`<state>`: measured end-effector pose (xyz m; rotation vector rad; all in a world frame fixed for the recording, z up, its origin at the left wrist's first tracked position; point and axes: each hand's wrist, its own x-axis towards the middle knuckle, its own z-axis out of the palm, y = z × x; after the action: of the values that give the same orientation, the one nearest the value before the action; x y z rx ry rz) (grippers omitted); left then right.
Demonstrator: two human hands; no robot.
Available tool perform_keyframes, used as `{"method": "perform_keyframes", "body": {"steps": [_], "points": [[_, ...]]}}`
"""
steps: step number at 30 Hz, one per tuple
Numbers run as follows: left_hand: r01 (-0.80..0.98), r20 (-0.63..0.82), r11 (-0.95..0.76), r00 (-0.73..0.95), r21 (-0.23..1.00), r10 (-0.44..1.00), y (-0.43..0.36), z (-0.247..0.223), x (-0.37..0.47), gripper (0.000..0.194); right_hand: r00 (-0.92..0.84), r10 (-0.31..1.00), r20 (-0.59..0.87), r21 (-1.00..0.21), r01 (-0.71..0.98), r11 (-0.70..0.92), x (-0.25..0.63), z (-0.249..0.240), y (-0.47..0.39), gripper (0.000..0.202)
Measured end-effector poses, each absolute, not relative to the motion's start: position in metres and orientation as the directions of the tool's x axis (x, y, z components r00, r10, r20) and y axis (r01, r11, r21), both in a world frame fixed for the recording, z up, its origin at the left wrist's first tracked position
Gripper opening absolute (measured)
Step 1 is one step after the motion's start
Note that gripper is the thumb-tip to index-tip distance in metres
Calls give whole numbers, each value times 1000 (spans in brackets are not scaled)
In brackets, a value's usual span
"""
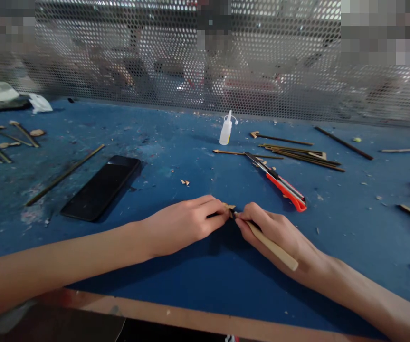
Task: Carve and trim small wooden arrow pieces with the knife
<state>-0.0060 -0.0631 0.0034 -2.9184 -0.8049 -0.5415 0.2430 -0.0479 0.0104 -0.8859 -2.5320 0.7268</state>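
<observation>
Two bare hands work close together just below the middle of the frame, over a blue desk [176,282]. The left hand [190,218], reaching in from the lower left, has its thumb and fingertips pinched on a small tan piece [230,207], which lies near the centre of the frame, mostly hidden by the fingers. The right hand [279,230], coming from the lower right, is closed like a pen grip around a tool with a pale handle [272,247]; the dark tip points at the piece, though whether they touch I cannot tell.

A black phone [101,187] lies left of centre, beside a thin stick [65,175]. Right of centre rests an orange-red cutter [286,190] with its blade out, the blade tip near a stick with a pointed end [230,152]. A bundle of slim sticks [302,157] lies further right. A small white bottle [225,133] stands upright at upper centre, before a perforated metal panel [176,90] spanning the top of the frame.
</observation>
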Motion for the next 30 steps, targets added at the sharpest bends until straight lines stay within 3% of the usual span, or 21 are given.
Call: {"method": "perform_keyframes", "body": {"steps": [30], "points": [[444, 405, -896, 820, -4, 405, -59, -1, -8, 29, -745, 655, 128, -617, 457, 640, 237, 16, -44, 23]]}}
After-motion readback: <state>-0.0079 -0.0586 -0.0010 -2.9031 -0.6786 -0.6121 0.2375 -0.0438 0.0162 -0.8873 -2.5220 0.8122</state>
